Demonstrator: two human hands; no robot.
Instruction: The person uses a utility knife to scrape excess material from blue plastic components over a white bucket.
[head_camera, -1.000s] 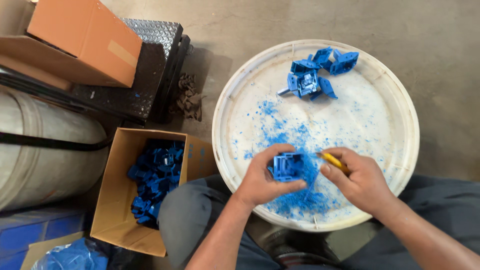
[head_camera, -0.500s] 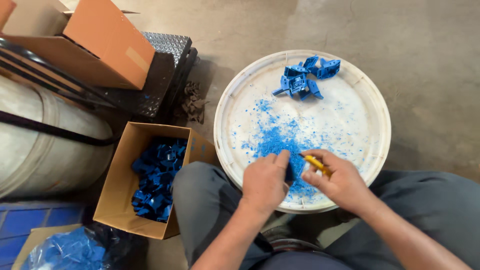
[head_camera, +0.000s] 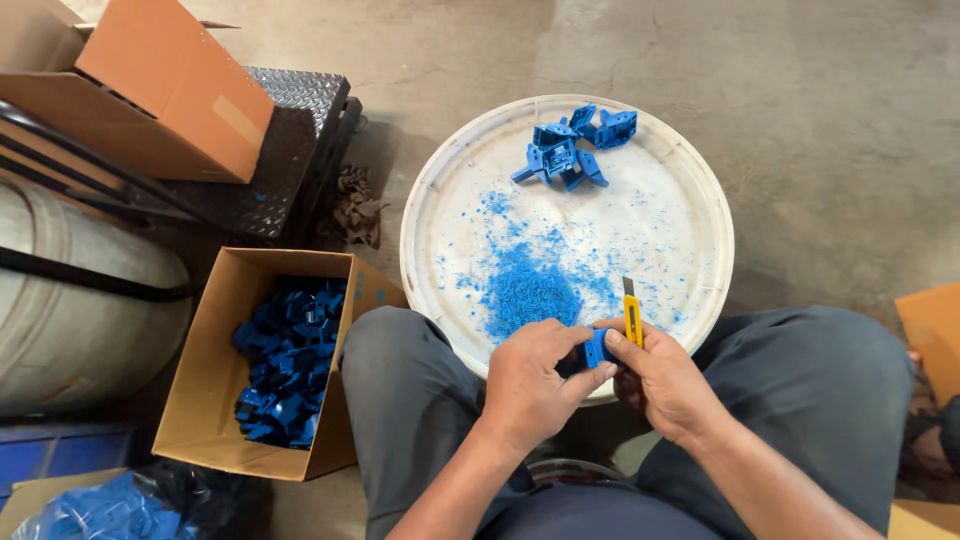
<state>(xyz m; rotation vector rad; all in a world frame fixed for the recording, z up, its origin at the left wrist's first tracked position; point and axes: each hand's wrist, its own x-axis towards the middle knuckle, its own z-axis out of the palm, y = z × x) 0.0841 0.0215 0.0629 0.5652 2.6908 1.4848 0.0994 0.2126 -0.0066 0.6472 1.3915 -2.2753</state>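
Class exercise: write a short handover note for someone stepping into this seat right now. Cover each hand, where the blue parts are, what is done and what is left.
Left hand: grips a blue plastic part over the near rim of the white round lid.
Right hand: holds a yellow utility knife, blade up, against that part.
Done: five or so trimmed-looking parts lie at the lid's far edge; blue shavings are heaped mid-lid.
Left: the cardboard box by the left knee holds many more blue parts.
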